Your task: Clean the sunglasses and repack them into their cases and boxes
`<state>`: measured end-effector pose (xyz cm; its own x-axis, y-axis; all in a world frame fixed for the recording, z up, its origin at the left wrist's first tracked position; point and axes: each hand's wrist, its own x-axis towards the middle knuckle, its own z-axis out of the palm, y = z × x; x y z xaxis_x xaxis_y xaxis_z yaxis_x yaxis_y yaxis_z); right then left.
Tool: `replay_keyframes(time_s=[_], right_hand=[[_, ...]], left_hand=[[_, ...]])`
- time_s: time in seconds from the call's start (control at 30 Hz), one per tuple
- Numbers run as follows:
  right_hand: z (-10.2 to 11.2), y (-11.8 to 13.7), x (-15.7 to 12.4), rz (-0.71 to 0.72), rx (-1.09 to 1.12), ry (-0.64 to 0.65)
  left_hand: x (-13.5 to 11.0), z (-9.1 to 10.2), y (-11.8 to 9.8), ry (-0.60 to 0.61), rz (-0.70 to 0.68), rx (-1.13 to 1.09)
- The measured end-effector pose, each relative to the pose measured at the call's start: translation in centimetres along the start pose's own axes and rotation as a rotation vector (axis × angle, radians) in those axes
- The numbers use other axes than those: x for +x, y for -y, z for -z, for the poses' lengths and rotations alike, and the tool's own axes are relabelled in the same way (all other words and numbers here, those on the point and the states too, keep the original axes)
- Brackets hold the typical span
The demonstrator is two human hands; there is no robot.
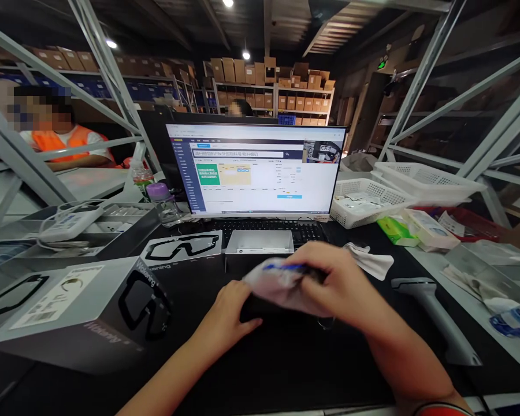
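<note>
My right hand [335, 283] is closed on a crumpled whitish bag [271, 283] with a blue strip along its top, held above the black mat. Motion blurs the bag, and what it contains cannot be made out. A dark patch shows beside my right fingers. My left hand [231, 312] is at the bag's left end, thumb stretched apart; its fingertips are partly hidden there. Just beyond the bag stands an open grey box [260, 240] with white contents. Left of it lies a flat box panel [182, 247] printed with black glasses.
A large grey glasses box [82, 312] fills the left. On the right are a barcode scanner [435, 320], a white cloth [372, 263] and white baskets [368, 199]. A monitor [255, 173] and keyboard [303, 231] stand behind. A person in an orange vest [65, 141] sits far left.
</note>
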<state>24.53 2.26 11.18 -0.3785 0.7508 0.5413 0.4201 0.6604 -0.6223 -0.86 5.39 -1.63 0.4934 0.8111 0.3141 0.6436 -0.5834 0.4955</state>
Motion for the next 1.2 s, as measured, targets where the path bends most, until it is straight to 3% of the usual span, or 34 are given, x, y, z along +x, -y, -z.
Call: replay_keyframes(time_s=[0.1,0.2,0.27,0.37,0.5,0.63,0.77,0.87,0.93,1.0,1.1,1.2], right_hand=[[2.2,-1.3,0.9,-0.101,0.187,-0.308],[1.8,-2.4,1.6,-0.165,0.309,-0.482],[0.3,-2.2,1.6,-0.172,0.337,-0.468],[-2.3,-0.9,1.2,-0.151,0.348,-0.386],[-4.6,1.0,0.8,-0.052,0.257,-0.421],[-5.4,2.4,2.4,0.041,0.251,-0.437],[-6.7,3.1,4.0,0.108,0.204,-0.286],[-7.6,1.8,3.1,0.278,0.060,-0.139],[-7.5,0.1,1.7,0.389,-0.056,0.030],[-6.9,-1.7,0.3,0.414,-0.211,0.293],[-5.5,-3.0,-0.8,0.341,-0.477,0.640],[-5.0,-2.2,-0.6,0.272,-0.607,0.828]], left_hand=[[-2.1,-1.8,-1.1,-0.007,-0.066,0.068],[-5.2,-4.0,-1.4,-0.085,-0.116,0.110],[-6.8,-4.9,-1.6,-0.099,-0.089,0.085],[-7.9,-4.9,-2.2,-0.060,-0.017,-0.018],[-7.3,-3.9,-3.2,-0.082,0.012,-0.079],[-6.7,-4.0,-3.3,-0.103,-0.056,-0.046],[-6.5,-4.2,-3.4,-0.166,-0.118,0.009],[-6.4,-3.7,-3.8,-0.245,-0.119,0.066],[-6.4,-3.5,-4.1,-0.272,-0.092,0.091],[-6.6,-3.6,-4.2,-0.273,-0.059,0.102],[-7.2,-4.3,-4.0,-0.283,-0.042,0.132],[-7.7,-4.9,-3.7,-0.275,-0.061,0.173]])
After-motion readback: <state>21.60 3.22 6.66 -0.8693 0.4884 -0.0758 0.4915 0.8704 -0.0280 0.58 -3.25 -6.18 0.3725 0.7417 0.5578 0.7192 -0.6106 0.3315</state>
